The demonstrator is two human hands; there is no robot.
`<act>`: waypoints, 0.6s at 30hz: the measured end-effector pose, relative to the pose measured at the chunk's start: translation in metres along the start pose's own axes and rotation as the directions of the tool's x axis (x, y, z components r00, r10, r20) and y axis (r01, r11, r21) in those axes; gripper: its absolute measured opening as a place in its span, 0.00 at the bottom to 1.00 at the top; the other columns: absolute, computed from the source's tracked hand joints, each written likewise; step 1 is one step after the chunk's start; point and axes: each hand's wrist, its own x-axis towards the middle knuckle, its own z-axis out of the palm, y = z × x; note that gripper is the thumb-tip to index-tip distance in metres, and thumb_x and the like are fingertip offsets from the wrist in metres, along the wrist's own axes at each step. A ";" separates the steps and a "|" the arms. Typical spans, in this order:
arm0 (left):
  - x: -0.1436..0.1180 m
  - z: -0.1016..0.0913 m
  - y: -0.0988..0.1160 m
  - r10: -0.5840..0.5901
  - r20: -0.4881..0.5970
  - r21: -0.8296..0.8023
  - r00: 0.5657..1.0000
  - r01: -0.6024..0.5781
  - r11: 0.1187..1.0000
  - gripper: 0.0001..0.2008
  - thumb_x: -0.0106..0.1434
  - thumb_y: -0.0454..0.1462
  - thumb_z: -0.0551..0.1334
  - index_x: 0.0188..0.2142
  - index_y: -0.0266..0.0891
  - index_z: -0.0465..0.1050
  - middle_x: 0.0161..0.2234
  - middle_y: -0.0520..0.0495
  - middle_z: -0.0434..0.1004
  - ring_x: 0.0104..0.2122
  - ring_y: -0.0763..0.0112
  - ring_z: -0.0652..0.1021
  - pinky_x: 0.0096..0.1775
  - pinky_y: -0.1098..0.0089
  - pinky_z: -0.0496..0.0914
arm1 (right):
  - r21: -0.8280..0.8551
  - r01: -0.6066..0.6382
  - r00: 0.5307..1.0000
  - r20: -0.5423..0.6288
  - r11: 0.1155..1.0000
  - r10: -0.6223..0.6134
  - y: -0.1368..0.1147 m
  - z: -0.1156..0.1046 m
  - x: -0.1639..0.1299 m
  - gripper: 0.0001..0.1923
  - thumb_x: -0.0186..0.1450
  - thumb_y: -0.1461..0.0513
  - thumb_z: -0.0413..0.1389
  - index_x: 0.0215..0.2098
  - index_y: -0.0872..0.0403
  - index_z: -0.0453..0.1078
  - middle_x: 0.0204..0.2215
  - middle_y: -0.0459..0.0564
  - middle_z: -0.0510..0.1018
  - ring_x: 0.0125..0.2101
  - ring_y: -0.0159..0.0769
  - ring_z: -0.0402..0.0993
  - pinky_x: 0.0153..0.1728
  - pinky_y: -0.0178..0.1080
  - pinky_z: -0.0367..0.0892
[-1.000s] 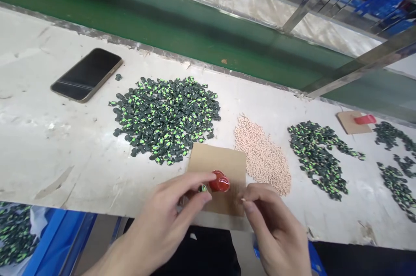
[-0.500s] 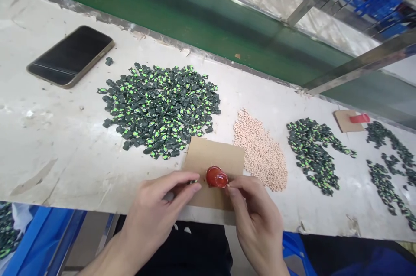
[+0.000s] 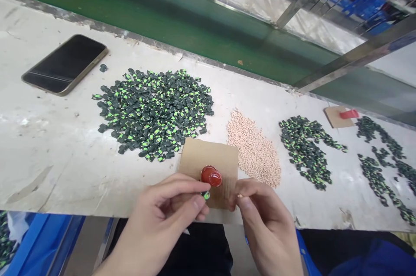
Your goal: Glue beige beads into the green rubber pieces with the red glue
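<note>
1. Here's the dark piece with the green face (image 3: 206, 195), held above the near half of the cardboard (image 3: 195, 154), clamped between thumb and index fingers of the left hand (image 3: 165, 215).
2. Over at the cardboard's right edge, the right hand (image 3: 266, 219) has its fingers pinched on a tiny pale bead (image 3: 239, 196).
3. And there's the change: half a second ago those right fingers were at the red cup (image 3: 208, 174) on the cardboard; now they're back from it, bead and piece both in hand but apart. Whether the bead picked anything up, I can't tell.
4. Left and beyond the cardboard, a big pile of dark pieces (image 3: 156, 113); just right of it, the bead heap (image 3: 253, 148); farther right, a smaller pile (image 3: 303, 150).
5. Well off to the cardboard's left, a phone (image 3: 65, 63) lies on the counter (image 3: 32, 137).
</note>
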 end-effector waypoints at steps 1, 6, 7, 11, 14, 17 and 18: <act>-0.001 0.004 0.001 -0.053 0.032 -0.056 0.998 0.054 0.997 0.10 0.57 0.31 0.71 0.32 0.49 0.88 0.24 0.56 0.84 0.22 0.78 0.82 0.27 0.86 0.76 | 0.078 -0.018 1.000 0.012 0.997 0.017 -0.002 0.000 -0.002 0.05 0.73 0.61 0.59 0.38 0.45 0.75 0.31 0.43 0.77 0.31 0.30 0.77 0.35 0.32 0.76; -0.005 0.018 -0.007 -0.201 0.116 -0.225 0.973 0.223 0.948 0.05 0.59 0.33 0.73 0.32 0.47 0.87 0.23 0.55 0.84 0.25 0.77 0.82 0.32 0.84 0.77 | 0.245 -0.062 0.998 0.042 0.968 0.053 -0.012 0.003 -0.010 0.05 0.72 0.62 0.60 0.39 0.44 0.78 0.37 0.44 0.82 0.35 0.31 0.81 0.39 0.32 0.79; -0.006 0.019 -0.010 -0.200 0.132 -0.237 0.971 0.227 0.945 0.04 0.61 0.34 0.73 0.33 0.47 0.87 0.24 0.55 0.85 0.26 0.77 0.82 0.33 0.83 0.77 | 0.241 -0.064 0.998 0.039 0.968 0.057 -0.014 0.004 -0.011 0.05 0.72 0.62 0.61 0.39 0.44 0.78 0.38 0.45 0.83 0.36 0.32 0.82 0.39 0.32 0.80; -0.007 0.017 -0.019 -0.131 0.207 -0.250 0.970 0.182 0.951 0.02 0.64 0.38 0.73 0.36 0.48 0.87 0.26 0.54 0.86 0.27 0.78 0.82 0.33 0.84 0.76 | 0.246 -0.056 0.997 -0.037 0.968 0.067 -0.019 0.009 -0.014 0.04 0.69 0.61 0.64 0.36 0.44 0.79 0.36 0.44 0.84 0.35 0.32 0.82 0.36 0.30 0.80; -0.008 0.015 -0.020 -0.137 0.210 -0.236 0.968 0.186 0.954 0.02 0.63 0.39 0.73 0.36 0.47 0.88 0.26 0.54 0.85 0.27 0.78 0.81 0.33 0.85 0.76 | 0.253 -0.044 0.996 -0.061 0.966 0.061 -0.020 0.012 -0.014 0.03 0.68 0.60 0.64 0.35 0.44 0.80 0.33 0.44 0.83 0.33 0.31 0.80 0.35 0.29 0.79; -0.008 0.015 -0.018 -0.167 0.202 -0.216 0.965 0.210 0.954 0.02 0.63 0.39 0.74 0.35 0.46 0.88 0.25 0.54 0.84 0.27 0.78 0.81 0.33 0.85 0.75 | 0.249 -0.023 0.998 -0.046 0.968 0.035 -0.019 0.013 -0.014 0.04 0.69 0.60 0.64 0.36 0.45 0.79 0.33 0.44 0.82 0.32 0.31 0.80 0.34 0.28 0.78; -0.008 0.015 -0.016 -0.171 0.200 -0.217 0.965 0.214 0.952 0.02 0.63 0.39 0.74 0.35 0.46 0.88 0.25 0.54 0.84 0.27 0.78 0.81 0.32 0.85 0.75 | 0.244 -0.016 0.999 -0.040 0.970 0.027 -0.018 0.013 -0.014 0.04 0.69 0.60 0.63 0.36 0.45 0.79 0.33 0.45 0.82 0.32 0.31 0.79 0.34 0.28 0.78</act>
